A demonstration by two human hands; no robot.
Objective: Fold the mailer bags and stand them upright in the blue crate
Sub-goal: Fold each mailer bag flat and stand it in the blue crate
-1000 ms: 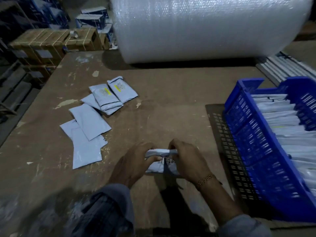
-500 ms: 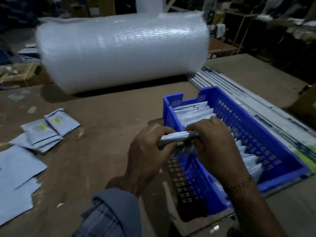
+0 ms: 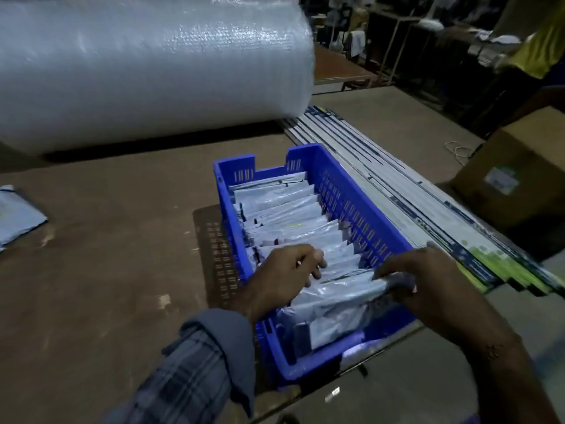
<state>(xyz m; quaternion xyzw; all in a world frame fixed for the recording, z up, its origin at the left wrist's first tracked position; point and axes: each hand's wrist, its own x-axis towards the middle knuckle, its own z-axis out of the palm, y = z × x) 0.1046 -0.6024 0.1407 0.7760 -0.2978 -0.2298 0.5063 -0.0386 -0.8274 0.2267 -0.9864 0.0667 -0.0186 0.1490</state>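
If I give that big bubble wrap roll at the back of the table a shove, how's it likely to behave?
The bubble wrap roll lies on its side on the table, so a shove across its length would probably set it rolling. It is mostly air-filled film, so likely light for its bulk. Its surface should dent softly under a hand.

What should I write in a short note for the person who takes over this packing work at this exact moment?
Left hand: fingers curled onto the tops of the standing bags, near the blue plastic crate's left wall.
Right hand: grips the right end of the folded grey plastic mailer bag, lowered into the near end of the crate.
Done: a row of folded grey bags stands upright, filling most of the crate.
Left: seat this bag upright and let go. One flat grey mailer shows at the brown table's left edge, still unfolded.
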